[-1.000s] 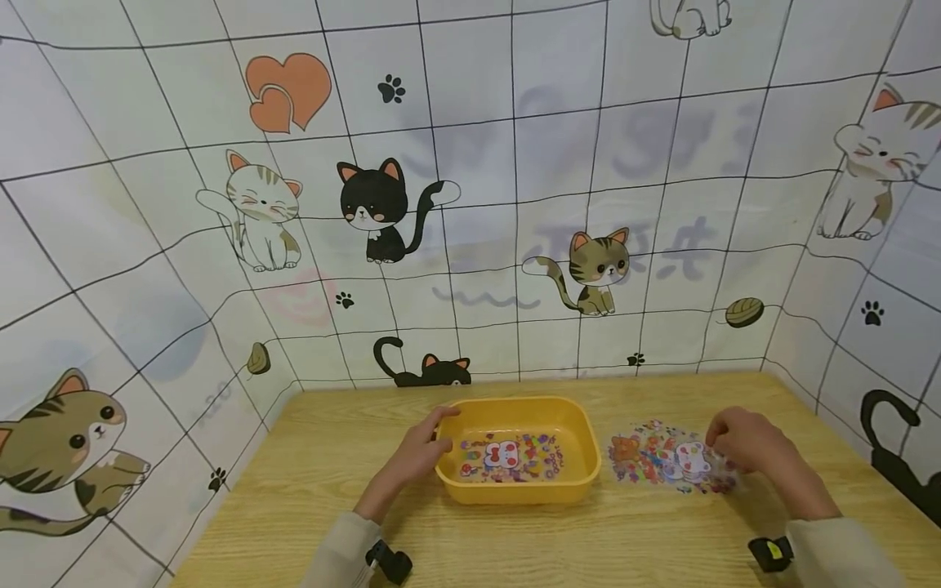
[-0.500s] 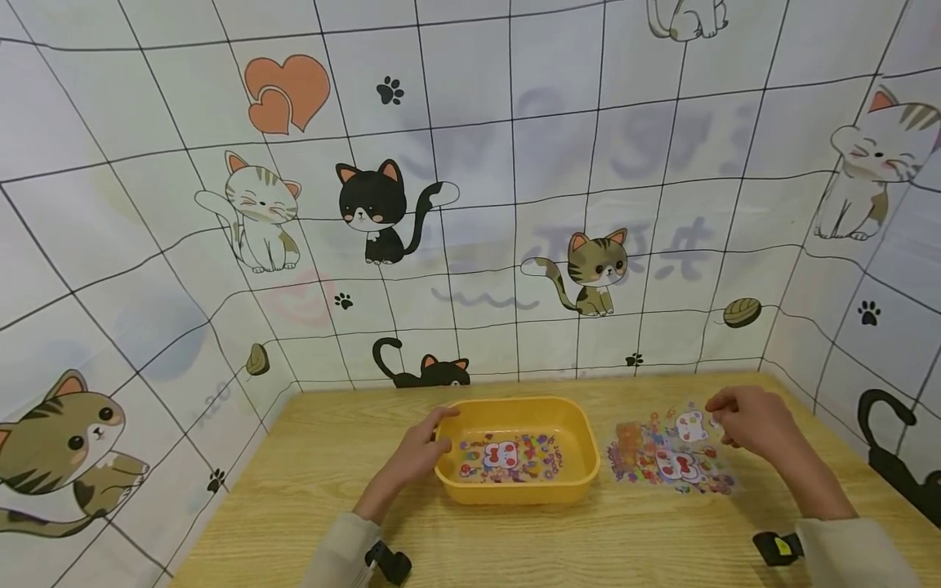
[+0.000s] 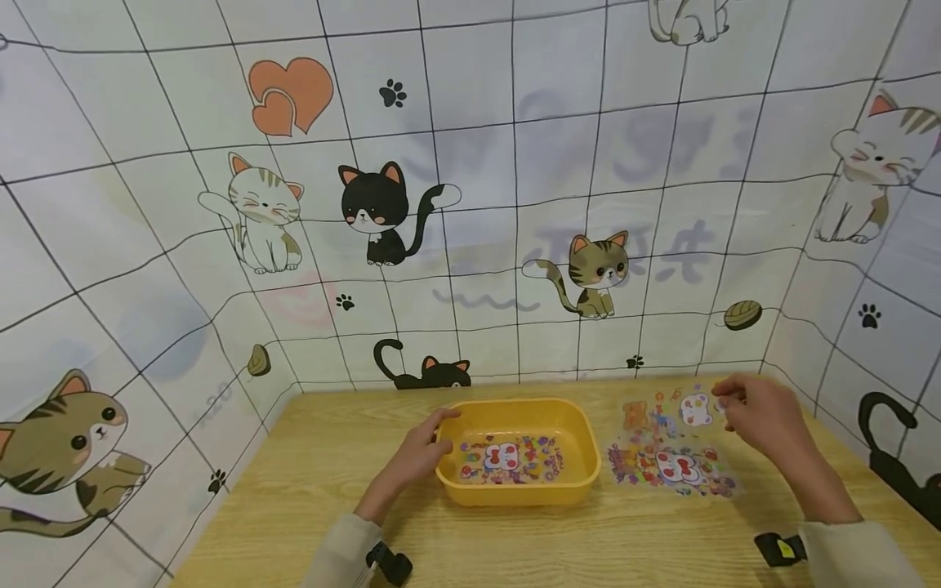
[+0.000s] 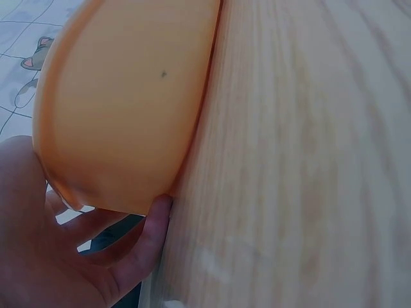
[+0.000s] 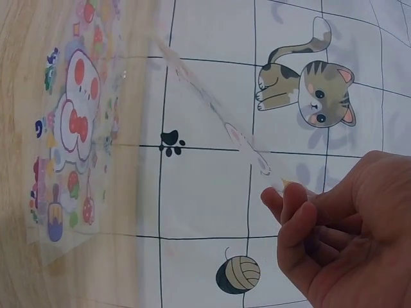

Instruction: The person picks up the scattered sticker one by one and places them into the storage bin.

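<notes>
My left hand (image 3: 413, 451) grips the left end of a yellow plastic tray (image 3: 519, 493), thumb over the rim. In the left wrist view its fingers wrap the tray's end wall (image 4: 122, 115). A clear sticker sheet (image 3: 502, 458) with a white character and small coloured prints lies inside the tray. To the right, my right hand (image 3: 766, 415) pinches the right edge of another clear sticker sheet (image 3: 695, 410), printed with a brown bear and a white one. The right wrist view shows this held sheet (image 5: 209, 99) nearly edge-on, raised above a further sticker sheet (image 5: 77, 122) on the table.
The wooden table (image 3: 294, 506) ends at a wall covering (image 3: 470, 204) with cat prints and grid lines at the back and sides. A black wrist strap (image 3: 390, 563) is on the left arm, and another strap (image 3: 779, 549) on the right.
My right hand has lifted the pinched sheet up and away toward the back, uncovering the sheet with the red-bowed white character beneath. The left hand and tray have stayed in place.
</notes>
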`<state>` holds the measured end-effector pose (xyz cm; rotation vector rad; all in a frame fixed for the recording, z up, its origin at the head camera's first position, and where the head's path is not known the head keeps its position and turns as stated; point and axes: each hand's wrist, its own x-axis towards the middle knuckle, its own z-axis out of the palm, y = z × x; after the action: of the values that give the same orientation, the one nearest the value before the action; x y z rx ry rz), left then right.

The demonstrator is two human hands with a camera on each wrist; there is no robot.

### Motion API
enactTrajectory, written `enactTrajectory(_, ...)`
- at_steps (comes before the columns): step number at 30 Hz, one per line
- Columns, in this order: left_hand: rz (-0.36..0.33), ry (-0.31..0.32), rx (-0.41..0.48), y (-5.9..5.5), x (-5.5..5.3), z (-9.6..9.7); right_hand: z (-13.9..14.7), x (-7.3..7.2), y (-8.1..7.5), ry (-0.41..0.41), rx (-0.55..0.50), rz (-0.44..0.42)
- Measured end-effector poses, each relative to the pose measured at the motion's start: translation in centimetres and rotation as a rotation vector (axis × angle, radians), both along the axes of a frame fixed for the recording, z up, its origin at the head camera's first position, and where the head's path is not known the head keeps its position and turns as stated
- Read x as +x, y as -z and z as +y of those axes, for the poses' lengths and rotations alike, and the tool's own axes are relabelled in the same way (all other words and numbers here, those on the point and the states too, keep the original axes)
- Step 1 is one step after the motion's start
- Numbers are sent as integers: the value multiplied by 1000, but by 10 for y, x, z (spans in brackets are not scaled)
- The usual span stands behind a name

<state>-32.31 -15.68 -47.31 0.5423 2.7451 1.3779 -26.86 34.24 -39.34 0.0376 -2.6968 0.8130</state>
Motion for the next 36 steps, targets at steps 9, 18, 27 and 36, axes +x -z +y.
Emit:
enactTrajectory(9, 3, 4, -2, 1, 1, 0, -9, 10, -17, 47, -11, 43)
enactTrajectory(18, -1, 1, 4, 0, 1, 0, -12, 12, -21, 46, -3, 74)
enactTrajectory(27, 3, -6, 7, 0, 0, 1, -12, 14, -25, 38, 35, 157)
enactTrajectory(36, -2, -9, 13, 3, -1, 0, -22, 20, -31, 30, 18, 180)
